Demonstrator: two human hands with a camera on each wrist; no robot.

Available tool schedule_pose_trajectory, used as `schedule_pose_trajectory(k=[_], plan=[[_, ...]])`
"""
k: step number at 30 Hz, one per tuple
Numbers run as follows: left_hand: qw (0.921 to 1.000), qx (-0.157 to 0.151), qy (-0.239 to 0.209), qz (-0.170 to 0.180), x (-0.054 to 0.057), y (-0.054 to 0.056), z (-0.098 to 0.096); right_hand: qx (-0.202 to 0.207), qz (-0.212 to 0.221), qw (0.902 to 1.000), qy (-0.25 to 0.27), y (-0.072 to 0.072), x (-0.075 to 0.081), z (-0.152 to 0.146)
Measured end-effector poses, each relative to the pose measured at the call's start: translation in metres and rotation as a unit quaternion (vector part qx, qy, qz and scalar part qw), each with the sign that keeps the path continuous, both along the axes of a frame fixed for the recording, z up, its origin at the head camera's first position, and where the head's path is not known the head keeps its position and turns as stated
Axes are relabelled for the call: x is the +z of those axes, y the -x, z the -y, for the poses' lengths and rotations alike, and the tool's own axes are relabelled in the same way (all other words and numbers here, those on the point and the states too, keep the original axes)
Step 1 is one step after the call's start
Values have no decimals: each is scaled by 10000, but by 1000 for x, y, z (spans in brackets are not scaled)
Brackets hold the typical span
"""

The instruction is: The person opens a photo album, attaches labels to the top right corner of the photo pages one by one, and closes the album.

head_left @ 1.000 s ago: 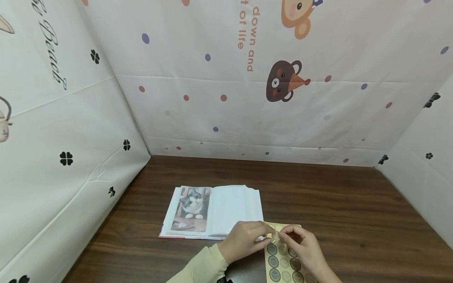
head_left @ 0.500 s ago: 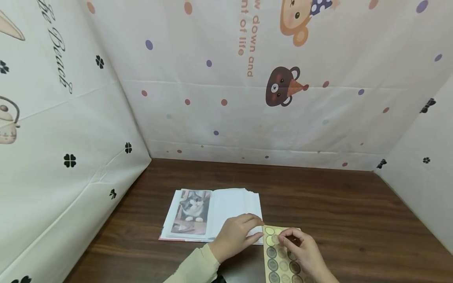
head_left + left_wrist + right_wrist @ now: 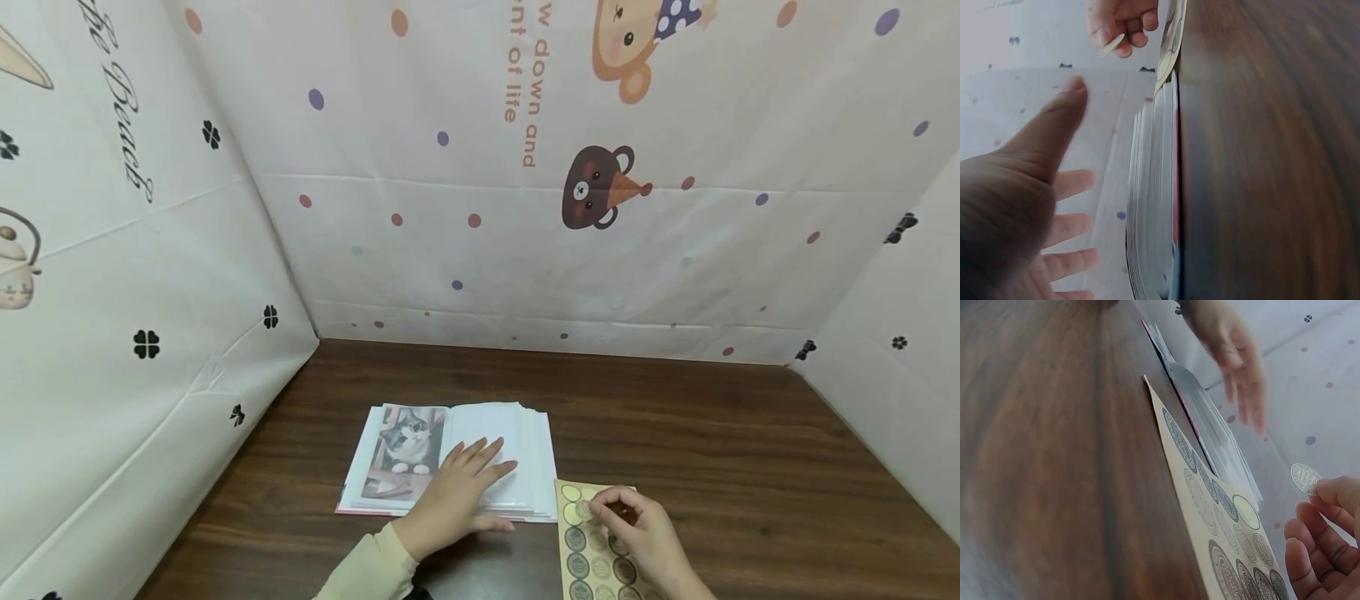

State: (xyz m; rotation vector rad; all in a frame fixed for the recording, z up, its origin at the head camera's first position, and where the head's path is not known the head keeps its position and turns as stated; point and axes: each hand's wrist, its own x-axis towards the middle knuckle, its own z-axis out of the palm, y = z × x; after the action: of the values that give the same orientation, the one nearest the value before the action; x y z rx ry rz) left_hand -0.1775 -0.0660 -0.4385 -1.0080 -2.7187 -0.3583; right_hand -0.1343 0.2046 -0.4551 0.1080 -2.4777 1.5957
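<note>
A photo album (image 3: 487, 422) lies spread on the table, a cat photo (image 3: 411, 437) on its left page and a blank right page. My left hand (image 3: 450, 500) hovers above that page with fingers spread, holding nothing; the left wrist view shows a gap between hand and album. Between thumb and forefinger, my right hand (image 3: 641, 529) pinches a round sticker (image 3: 1305, 479) by its edge. Beneath it is a yellow sheet of round stickers (image 3: 588, 552), at the album's right corner. Bare yellow circles show at the sheet's top left. The right hand covers part of the sheet.
The dark wooden table (image 3: 675, 425) extends behind and to the right of the album. White printed cloth (image 3: 420, 250) walls it in at the back and on both sides. A dark band shows near the left cuff.
My left hand has left the sticker sheet and moved left over the album, its fingers spreading. The right hand has drawn slightly away, keeping the sticker pinched.
</note>
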Motion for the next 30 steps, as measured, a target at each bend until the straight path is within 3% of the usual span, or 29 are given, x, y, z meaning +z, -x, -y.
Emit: schedule_pose_trajectory(k=[5,9,12,16,23,30], plan=[[9985,-124,203,485,-5,-1,13,58,51,10000,-60,2,2,0],[9954,-244,196,908,-7,0,15,139,-302,9991,-252,5,7,-2],[9951,-266,220,930,-9,0,15,277,-702,9963,-401,10,15,-1],[9960,-234,285,811,-11,-1,15,688,-857,9921,-608,21,33,10],[9971,-271,478,530,-12,-4,12,1345,-629,9843,-952,64,60,55],[9973,-391,612,84,-15,-10,8,1523,194,9821,-1091,120,57,110]])
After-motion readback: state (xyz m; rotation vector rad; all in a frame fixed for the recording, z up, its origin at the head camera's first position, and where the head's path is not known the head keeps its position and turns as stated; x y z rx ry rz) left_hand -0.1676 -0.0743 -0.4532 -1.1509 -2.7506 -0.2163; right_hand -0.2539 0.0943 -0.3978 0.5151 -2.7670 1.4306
